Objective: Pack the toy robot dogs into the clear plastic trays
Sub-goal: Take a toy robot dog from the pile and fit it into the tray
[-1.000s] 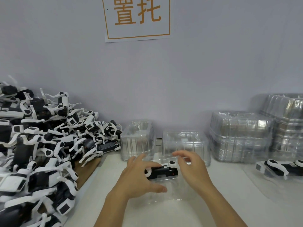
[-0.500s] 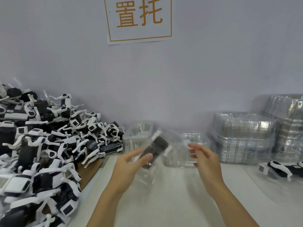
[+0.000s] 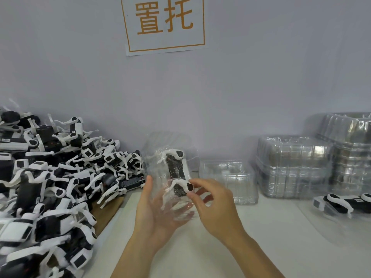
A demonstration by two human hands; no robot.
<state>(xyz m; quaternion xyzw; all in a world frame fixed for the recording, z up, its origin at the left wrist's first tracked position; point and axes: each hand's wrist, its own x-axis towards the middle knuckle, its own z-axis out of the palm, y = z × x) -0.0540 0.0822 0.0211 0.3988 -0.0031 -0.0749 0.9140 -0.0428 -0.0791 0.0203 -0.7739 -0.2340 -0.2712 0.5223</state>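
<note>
Toy robot dog [image 3: 176,173] seated in clear plastic tray [image 3: 170,177], raised upright above the surface [image 3: 200,247] near its middle. Cradled from below by left hand [image 3: 154,213], fingers curled round the tray; right hand [image 3: 214,205] pinching its lower right edge. Loose dog pile [image 3: 50,187] along left edge, stacked empty trays [image 3: 293,167] at back right.

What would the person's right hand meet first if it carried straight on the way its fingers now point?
The right hand points left and slightly away, so it would meet the toy robot dog in the clear plastic tray held up by the left hand; its fingertips seem already there, though depth is unclear.
</note>
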